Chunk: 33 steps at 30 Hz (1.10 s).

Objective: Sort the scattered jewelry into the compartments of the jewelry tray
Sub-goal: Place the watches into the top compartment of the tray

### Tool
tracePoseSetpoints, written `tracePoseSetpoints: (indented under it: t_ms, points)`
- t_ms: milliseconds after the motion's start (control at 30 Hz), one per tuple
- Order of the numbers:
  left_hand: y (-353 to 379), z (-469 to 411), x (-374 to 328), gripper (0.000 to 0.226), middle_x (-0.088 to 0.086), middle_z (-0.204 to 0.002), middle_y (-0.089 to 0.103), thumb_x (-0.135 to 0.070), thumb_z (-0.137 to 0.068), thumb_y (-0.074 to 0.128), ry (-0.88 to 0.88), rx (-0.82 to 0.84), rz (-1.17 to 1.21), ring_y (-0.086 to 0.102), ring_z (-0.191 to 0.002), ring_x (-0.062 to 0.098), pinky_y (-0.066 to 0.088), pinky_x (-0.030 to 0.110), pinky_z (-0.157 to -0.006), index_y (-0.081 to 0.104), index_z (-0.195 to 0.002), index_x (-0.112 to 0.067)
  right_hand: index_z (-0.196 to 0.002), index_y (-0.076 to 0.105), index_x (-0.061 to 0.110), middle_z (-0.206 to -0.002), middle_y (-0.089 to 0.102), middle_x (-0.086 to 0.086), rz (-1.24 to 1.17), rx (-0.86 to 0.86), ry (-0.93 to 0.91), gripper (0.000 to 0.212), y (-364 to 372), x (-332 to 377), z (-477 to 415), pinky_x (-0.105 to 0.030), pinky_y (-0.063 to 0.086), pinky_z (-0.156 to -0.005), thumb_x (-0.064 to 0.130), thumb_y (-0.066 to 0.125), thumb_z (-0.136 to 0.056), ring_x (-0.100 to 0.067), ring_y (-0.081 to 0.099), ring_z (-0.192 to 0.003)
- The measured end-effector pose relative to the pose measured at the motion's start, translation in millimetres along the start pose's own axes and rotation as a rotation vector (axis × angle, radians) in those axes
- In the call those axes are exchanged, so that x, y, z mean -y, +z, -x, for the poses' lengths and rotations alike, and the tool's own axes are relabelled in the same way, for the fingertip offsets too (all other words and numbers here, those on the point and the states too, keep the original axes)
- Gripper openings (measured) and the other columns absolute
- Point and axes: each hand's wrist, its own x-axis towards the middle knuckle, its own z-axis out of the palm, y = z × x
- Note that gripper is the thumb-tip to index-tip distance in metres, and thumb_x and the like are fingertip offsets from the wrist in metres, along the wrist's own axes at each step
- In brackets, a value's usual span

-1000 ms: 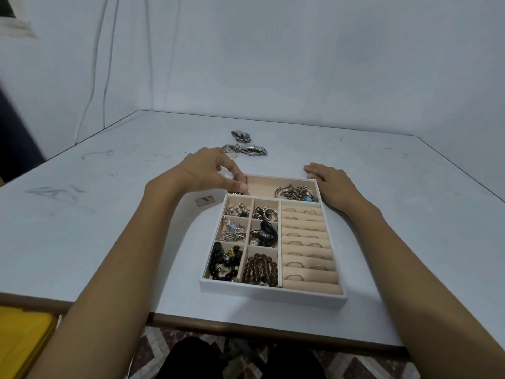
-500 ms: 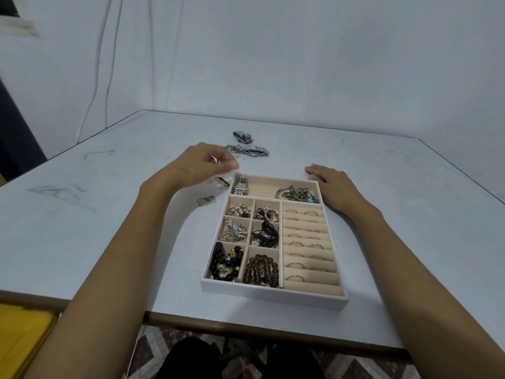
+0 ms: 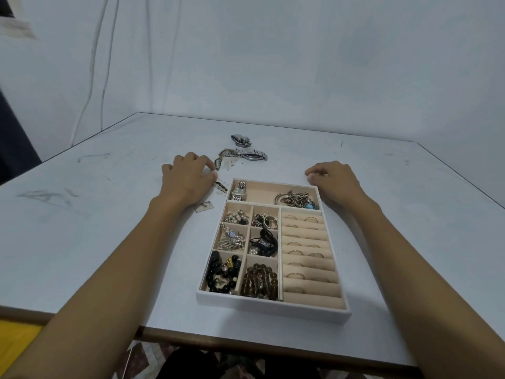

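On the table point(image 3: 109, 228), the jewelry tray point(image 3: 273, 306) runs lengthwise toward the wall point(image 3: 300, 64).

I've got left hand point(image 3: 188, 176) at 11 o'clock, fingers curled, thumb by index; right hand point(image 3: 332, 179) at 1 o'clock, loosely curled, palm down.

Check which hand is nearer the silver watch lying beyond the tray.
Left. Left hand is just left of the watch; right hand rests at the far-right corner of the tray.

Just beyond the left hand point(image 3: 188, 177) a silvery piece point(image 3: 218, 163) is smeared with blur; whether the hand pinches it, I can't tell. Both forearms point(image 3: 82, 296) run off the bottom edge.
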Motion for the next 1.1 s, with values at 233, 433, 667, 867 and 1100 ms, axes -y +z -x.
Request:
tracePoseSetpoints:
  t_ms: [233,433,667,867,1100]
  points:
    - [12.6,-16.0,-9.7,0.031,0.004,-0.126,0.055,-0.034,-0.095,0.042,0.038,-0.097,-0.05,0.045,-0.119,0.026,0.028,0.043,-0.1,0.056,-0.12,-0.023,-0.122,0.06,0.021,-0.128,0.058,-0.007,0.32,0.103,0.003,0.034,5.5,33.5,-41.1,-0.032,0.04,-0.084,0.035,0.058,-0.09,-0.027,0.053,-0.116]
    - [24.0,-35.8,-24.9,0.032,0.002,-0.128,0.054,-0.031,-0.095,0.041,0.149,-0.127,-0.059,0.046,-0.119,0.023,0.029,0.042,-0.1,0.054,-0.123,-0.022,-0.141,0.042,0.016,-0.143,0.047,-0.005,0.288,0.256,-0.227,0.051,36.9,58.2,-73.1,-0.041,0.036,-0.106,0.035,0.053,-0.095,-0.026,0.041,-0.131]
    - [28.4,-43.5,-21.9,0.044,0.001,-0.14,0.046,-0.03,-0.096,0.043,0.235,-0.07,0.032,0.043,-0.127,0.022,0.029,0.042,-0.104,0.039,-0.139,-0.019,-0.111,0.067,0.012,-0.108,0.066,-0.006,0.193,0.199,-0.344,0.025,50.6,68.0,-98.8,-0.027,0.041,-0.077,0.015,0.066,-0.086,-0.018,0.055,-0.09]
    - [32.1,-52.6,-21.5,0.053,0.001,-0.148,0.038,-0.033,-0.097,0.043,0.238,-0.007,0.052,0.036,-0.135,0.021,0.027,0.043,-0.108,0.029,-0.146,-0.019,-0.096,0.069,0.003,-0.085,0.065,-0.006,-0.022,0.36,-0.331,0.018,40.9,73.7,-108.7,-0.022,0.047,-0.059,0.019,0.061,-0.09,-0.013,0.055,-0.066]
    - [37.1,-71.2,-27.7,0.05,0.001,-0.137,0.049,-0.034,-0.093,0.051,0.227,-0.116,0.13,0.047,-0.124,0.024,0.036,0.042,-0.1,0.04,-0.139,-0.021,-0.078,0.06,0.003,-0.07,0.055,0.001,-0.094,0.488,-0.308,0.028,39.0,85.7,-116.1,-0.025,0.049,-0.059,0.019,0.049,-0.098,-0.013,0.052,-0.065]
